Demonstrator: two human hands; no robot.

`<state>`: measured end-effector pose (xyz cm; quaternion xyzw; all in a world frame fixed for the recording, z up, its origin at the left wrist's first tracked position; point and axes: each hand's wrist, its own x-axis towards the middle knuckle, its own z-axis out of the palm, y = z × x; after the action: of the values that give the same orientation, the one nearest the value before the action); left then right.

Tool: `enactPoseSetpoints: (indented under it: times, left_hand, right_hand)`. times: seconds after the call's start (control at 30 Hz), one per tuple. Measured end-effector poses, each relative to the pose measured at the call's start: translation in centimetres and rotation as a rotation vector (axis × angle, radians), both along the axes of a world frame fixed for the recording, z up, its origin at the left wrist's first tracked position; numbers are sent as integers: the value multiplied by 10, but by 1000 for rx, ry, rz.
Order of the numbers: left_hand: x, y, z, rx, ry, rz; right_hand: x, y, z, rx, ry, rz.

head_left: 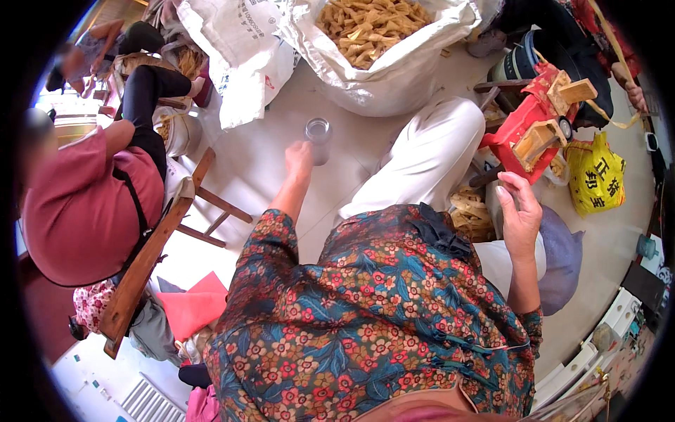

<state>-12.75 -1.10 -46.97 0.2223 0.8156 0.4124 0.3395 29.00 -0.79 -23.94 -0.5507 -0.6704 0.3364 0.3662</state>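
Your left hand (299, 156) was out in front w/ arm stretched, fingers wrapped round a clear jar (318, 138), holding it just above the pale floor (260, 158). Jar stood upright, mouth up, lid side not clear. Landmark = the big white sack (394, 67) of tan wood pieces (369, 24): the jar sat just below its left lower edge, near but not touching.

Your right hand (519, 211) was raised, well right of the jar and below-right of the sack, palm turned inward, fingers loosely curled and half spread; can't tell if anything small sat between them. Nothing big in it.

Your white trouser leg (422, 158) ran from the sack's lower right down toward your flowered blouse (380, 309). Right of the sack: a red frame w/ wood blocks (538, 123), beyond that a yellow bag (596, 176). Left of the sack: a 2nd white sack (239, 53), folded over. Far left of it, another person in a dark-red top (84, 204) sat on a wooden chair (151, 253), back to you. A pink cloth (193, 306) lay below that chair.
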Motion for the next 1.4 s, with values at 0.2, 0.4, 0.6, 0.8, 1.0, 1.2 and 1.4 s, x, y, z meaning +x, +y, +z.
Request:
enactPoseSetpoints:
  times: [0.2,0.4,0.6,0.8,1.0,1.2,1.4]
  left_hand:
    - [-4,5,-65,38,-180,239]
    - [-4,11,-100,92,-389,383]
    - [-15,19,-117,173,-539,415]
    - [-6,23,-113,240,-581,397]
    - [-6,26,-110,247,-562,403]
    - [3,8,-107,87,-464,315]
    - [-15,0,-113,-77,-487,271]
  right_hand:
    - [11,-2,-17,-119,-80,12]
    - [7,-3,-22,-142,-8,-59]
    - [15,-7,-35,-226,-11,6]
    - [29,-24,-54,-311,-22,-2]
    - [45,-33,-68,-391,-91,30]
    - [77,-31,-78,-513,-112,-19]
    - [118,-21,-82,-557,-230,-71]
